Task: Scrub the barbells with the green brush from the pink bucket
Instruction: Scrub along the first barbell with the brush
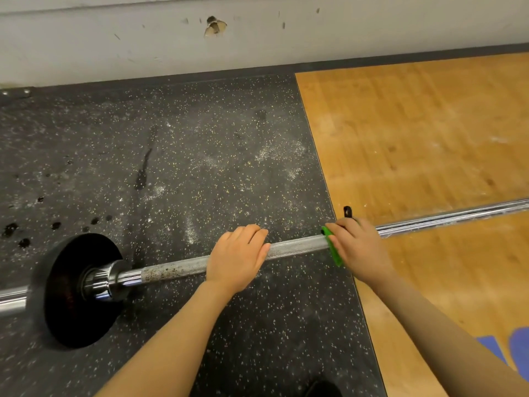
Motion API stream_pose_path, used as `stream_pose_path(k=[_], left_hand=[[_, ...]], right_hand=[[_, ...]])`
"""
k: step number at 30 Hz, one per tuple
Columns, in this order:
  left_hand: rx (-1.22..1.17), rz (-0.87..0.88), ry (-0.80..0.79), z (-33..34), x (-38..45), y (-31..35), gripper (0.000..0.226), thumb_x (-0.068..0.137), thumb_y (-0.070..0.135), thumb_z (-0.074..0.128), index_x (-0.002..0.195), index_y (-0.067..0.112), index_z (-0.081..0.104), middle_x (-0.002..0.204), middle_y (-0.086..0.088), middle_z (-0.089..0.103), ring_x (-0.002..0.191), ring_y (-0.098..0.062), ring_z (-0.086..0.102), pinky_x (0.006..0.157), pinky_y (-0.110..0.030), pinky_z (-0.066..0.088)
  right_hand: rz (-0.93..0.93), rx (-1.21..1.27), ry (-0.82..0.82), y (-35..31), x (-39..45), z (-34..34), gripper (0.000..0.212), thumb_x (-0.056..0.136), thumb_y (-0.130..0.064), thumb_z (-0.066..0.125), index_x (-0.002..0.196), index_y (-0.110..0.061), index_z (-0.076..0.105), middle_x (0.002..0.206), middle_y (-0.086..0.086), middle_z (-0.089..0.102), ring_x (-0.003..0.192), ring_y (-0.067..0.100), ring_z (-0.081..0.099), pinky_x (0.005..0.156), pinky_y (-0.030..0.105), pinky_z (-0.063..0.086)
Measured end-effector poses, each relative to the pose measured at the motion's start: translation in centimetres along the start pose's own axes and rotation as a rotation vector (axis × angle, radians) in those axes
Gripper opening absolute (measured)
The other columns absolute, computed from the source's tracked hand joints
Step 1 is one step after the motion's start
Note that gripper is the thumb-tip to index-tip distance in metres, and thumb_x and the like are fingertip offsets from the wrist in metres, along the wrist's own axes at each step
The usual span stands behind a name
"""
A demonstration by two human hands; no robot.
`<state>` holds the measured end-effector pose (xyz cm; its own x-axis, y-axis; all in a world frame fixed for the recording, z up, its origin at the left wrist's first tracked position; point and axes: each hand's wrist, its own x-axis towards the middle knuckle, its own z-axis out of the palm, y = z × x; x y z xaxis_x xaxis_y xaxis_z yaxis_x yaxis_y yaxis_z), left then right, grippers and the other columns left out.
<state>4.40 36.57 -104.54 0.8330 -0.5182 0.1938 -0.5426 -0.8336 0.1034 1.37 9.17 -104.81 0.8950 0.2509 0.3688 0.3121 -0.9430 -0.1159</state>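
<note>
- A black weight plate (76,290) sits on the barbell (297,244) near the left edge of the floor. It stands up on its rim on the dark speckled mat (200,156).
- A shiny metal sleeve (13,300) sticks out past the plate to the left.
- Just right of the plate, a shiny collar (106,283) joins the long bar.
- The rough grey part of the bar next to the collar has dark, dirty spots on it.
- The left hand (239,257) lies on top of the bar, with its fingers curled over it and close together. It is wrapped around the bar.
- A clean-looking grey piece of the bar shows between the two hands.
- The right hand (359,247) is closed around the green brush (333,249). The brush is pressed against the bar, right at the line where the dark mat meets the wood floor (429,138).
- A small black tip (347,211) pokes up just behind the right hand. It cannot be told what it is part of.
- Past the right hand, the bar turns smooth and shiny and runs over the wood floor to the right edge.
- A grey wall (257,38) with a chipped hole stands along the far side of the floor.
- Blue marks (519,348) show on the wood floor in the near right corner.
</note>
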Motion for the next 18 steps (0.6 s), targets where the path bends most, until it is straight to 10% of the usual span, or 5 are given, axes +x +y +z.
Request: stream_pose_path(k=[18], left_hand=[[-0.047,0.022,-0.091,-1.2,5.2,-2.0,0.046,0.095,0.037,0.029,0.111,0.015,0.066,0.108,0.001,0.066,0.094,-0.019,0.065,0.078,-0.035,0.053]], right_hand=[[0.370,0.099,0.051,1.5,2.9,-3.7,0.046,0.097,-0.033,0.037,0.113,-0.002,0.066,0.110,0.013,0.063,0.100,0.025,0.044,0.084,0.041,0.045]])
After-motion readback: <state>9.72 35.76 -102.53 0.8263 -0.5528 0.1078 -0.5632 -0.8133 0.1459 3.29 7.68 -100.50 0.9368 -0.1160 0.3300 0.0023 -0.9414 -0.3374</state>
